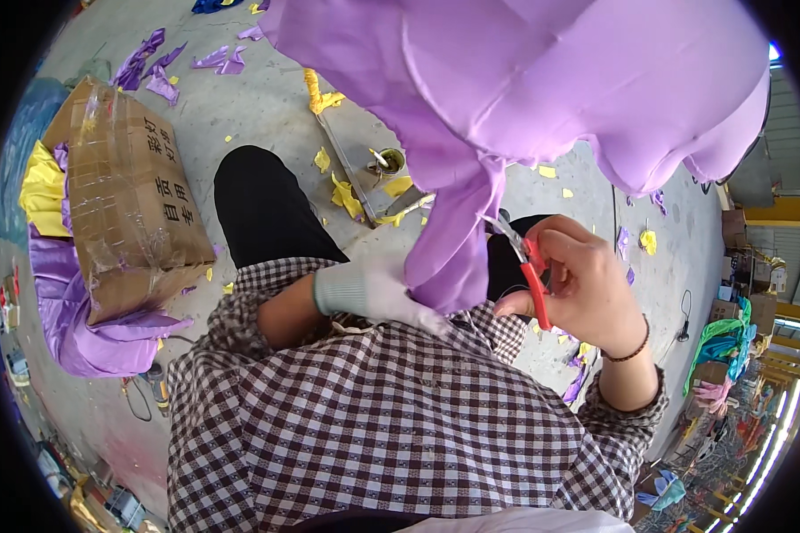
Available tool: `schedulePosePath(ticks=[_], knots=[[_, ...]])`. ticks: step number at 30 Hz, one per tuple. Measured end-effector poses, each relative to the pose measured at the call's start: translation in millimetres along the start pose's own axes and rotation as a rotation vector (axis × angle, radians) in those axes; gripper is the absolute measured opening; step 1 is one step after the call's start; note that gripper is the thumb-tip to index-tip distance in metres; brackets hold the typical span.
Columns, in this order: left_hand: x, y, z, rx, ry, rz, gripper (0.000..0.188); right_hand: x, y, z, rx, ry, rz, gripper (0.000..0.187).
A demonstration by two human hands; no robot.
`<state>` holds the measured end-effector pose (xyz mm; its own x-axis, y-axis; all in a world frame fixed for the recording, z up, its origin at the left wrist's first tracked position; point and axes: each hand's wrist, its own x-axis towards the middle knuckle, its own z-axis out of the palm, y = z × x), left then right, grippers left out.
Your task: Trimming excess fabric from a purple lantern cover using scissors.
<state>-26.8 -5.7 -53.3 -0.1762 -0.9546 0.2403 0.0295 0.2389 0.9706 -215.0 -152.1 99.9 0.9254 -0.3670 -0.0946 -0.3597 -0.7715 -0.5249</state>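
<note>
A large shape covered in stretched purple fabric (542, 80) fills the upper right, with wire-like ridges under the cloth. From its lower edge hangs a loose purple flap (453, 240). My left hand (384, 291), in a white glove with a pale green cuff, is closed on the lower end of this flap; its fingers are partly behind the cloth. My bare right hand (578, 275) grips red-handled scissors (537, 282). Their blades point up and left at the right edge of the flap, close under the covered shape. Whether the blades are parted is hard to make out.
To the left stands a taped cardboard box (124, 195) with yellow cloth (46, 191) and purple cloth (98, 338) spilling out. A metal frame (347, 169) and a small pot with a brush (388, 163) are on the concrete floor ahead. Purple and yellow scraps lie scattered around.
</note>
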Motion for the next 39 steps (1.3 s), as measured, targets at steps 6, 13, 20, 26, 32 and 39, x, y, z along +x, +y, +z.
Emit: schedulePosePath(ticks=[6, 13, 20, 26, 32, 39], knots=[[-46.5, 13.4, -23.6, 0.253, 1.006, 0.086, 0.011, -1.5, 37.4, 56.9, 0.389, -0.011, -0.124, 0.061], [-25.4, 41.5, -34.1, 0.51, 0.234, 0.392, 0.022, 1.2, 41.1, 72.6, 0.578, -0.011, -0.17, 0.052], [-54.1, -30.9, 9.7, -0.072, -0.099, -0.054, 0.032, 0.3, 16.8, 117.9, 1.107, 0.431, -0.279, 0.04], [-61.0, -6.9, -7.1, -0.123, 0.075, -0.213, 0.041, -10.0, 13.5, 137.1, 1.086, 0.455, 0.17, 0.034], [-33.6, 32.2, -36.9, -0.448, 0.697, -0.161, 0.033, -29.4, 35.1, 121.9, 1.251, 0.236, 0.039, 0.034], [11.1, 47.0, -31.2, -0.881, 0.309, -0.009, 0.023, -28.8, 42.5, 125.6, 1.15, 0.156, 0.005, 0.033]])
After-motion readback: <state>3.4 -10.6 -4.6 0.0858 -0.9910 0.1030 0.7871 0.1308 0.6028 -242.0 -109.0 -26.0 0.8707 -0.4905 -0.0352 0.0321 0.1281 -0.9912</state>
